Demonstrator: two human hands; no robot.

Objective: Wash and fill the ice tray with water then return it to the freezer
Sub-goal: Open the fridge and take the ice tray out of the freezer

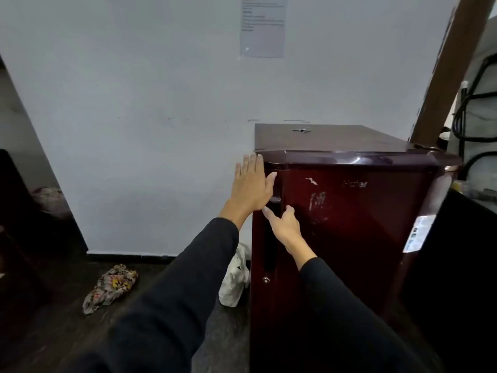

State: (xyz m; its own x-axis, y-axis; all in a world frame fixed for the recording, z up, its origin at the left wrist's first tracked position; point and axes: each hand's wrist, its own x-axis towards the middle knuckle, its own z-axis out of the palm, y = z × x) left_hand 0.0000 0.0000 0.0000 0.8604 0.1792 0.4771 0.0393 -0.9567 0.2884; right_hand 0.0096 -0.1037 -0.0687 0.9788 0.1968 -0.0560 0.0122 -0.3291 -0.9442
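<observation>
My right hand (285,227) curls its fingers into the dark vertical door handle (270,238). My left hand (251,185) lies flat, fingers straight, against the top left corner of the fridge (349,224), which stands upright, tall axis vertical, its scuffed glossy maroon door shut and facing me. The ice tray isn't visible.

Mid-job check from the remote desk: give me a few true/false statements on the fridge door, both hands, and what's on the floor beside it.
1. The maroon fridge door is shut. True.
2. The left hand lies flat with straight fingers at the door's upper left edge. True.
3. The right hand holds an ice tray. False: no ice tray is in view; its fingers reach the door's handle recess.
4. A white plastic bag sits on the floor left of the fridge. True.
5. The patterned cloth lies on top of the fridge. False: it is on the floor.
</observation>
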